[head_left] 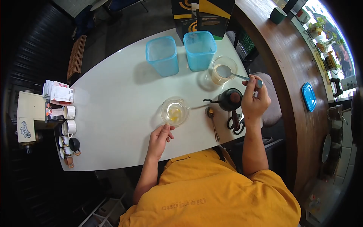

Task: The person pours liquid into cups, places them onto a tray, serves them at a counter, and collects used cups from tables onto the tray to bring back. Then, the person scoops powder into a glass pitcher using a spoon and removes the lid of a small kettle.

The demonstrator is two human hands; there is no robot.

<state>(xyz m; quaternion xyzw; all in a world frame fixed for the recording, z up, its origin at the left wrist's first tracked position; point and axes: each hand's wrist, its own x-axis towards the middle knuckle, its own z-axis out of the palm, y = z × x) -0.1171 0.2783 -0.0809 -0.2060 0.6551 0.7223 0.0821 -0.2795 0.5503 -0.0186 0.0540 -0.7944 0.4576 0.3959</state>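
Observation:
With thumb and fingers, my left hand [162,137] grips the near rim of a clear cup [165,118], which has some pale yellowish stuff at its bottom. My right hand [256,99] is closed around the handle of a spoon [238,75]. The bowl of that spoon is over the mouth of a second clear cup [229,61], which holds something pale. Below it stands a small black pot [225,101] with a brown knob and handle. A metal spoon [214,126] with something brown in its bowl lies between my hands. Black-handled scissors [239,131] are partly hidden by the pot.
Two translucent blue containers [162,56] stand at the far side of the white table [109,106], before a black and yellow box [211,19]. Several cups [69,127] line the left edge. A wooden counter [281,75] on the right bears a blue lid [309,97].

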